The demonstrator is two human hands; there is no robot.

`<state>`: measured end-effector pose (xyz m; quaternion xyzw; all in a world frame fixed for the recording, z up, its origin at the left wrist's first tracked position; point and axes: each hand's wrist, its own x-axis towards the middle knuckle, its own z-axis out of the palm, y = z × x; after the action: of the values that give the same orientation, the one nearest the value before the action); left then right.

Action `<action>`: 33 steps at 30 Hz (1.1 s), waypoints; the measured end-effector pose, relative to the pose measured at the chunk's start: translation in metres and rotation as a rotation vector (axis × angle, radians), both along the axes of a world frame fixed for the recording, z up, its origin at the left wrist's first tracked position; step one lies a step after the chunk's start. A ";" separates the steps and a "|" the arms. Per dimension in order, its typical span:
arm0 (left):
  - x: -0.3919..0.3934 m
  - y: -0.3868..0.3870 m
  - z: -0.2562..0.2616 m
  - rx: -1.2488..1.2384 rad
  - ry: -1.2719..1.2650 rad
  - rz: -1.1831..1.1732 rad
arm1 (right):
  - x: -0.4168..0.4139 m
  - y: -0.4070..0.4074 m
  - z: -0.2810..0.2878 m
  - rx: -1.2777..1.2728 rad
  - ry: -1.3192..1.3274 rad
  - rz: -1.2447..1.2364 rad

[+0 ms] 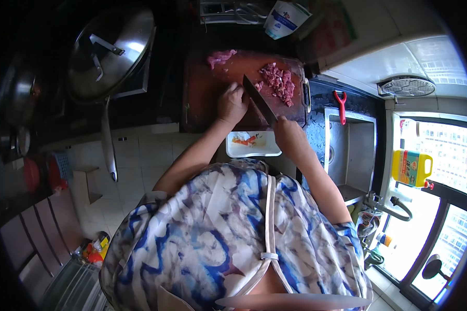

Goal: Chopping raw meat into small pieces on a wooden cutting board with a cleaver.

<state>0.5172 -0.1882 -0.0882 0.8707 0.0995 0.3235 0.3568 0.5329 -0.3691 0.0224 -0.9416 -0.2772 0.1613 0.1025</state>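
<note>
A wide-bladed kitchen knife (259, 99) slants across the board, its handle in the grip of my right hand (290, 134). Against the blade's left side rests my left hand (232, 104), fingers curled; whatever lies beneath them is hidden. Both hands are over a reddish-brown cutting board (202, 95). A pile of chopped raw meat (280, 81) lies to the right of the blade, with a small bit of meat (259, 86) right beside it. A larger strip of raw meat (221, 58) sits at the board's far edge.
A white tray of scraps (272, 147) is just below the board. To the right are a steel sink (360, 155) and a red peeler (341, 108) at its rim. A lidded pan (113, 50) stands left, its handle (109, 147) jutting towards me. Beyond the board is a white pouch (286, 21).
</note>
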 end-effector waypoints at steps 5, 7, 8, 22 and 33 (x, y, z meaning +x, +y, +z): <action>-0.001 -0.002 -0.001 0.031 0.078 -0.063 | 0.035 0.030 -0.038 0.051 0.008 -0.009; -0.002 -0.001 -0.008 -0.018 -0.019 -0.057 | 0.029 0.025 -0.010 0.099 -0.014 0.036; 0.002 0.000 -0.008 -0.017 -0.024 -0.047 | 0.026 0.019 -0.005 0.077 -0.021 -0.005; -0.007 0.002 0.003 -0.050 -0.025 0.009 | 0.012 0.016 0.007 0.042 0.026 -0.022; -0.012 0.004 -0.004 -0.040 0.001 -0.007 | 0.019 0.032 -0.011 0.068 0.024 -0.013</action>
<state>0.5057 -0.1841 -0.0923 0.8638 0.1032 0.3200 0.3752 0.5518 -0.3375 0.0113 -0.9374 -0.2750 0.1625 0.1391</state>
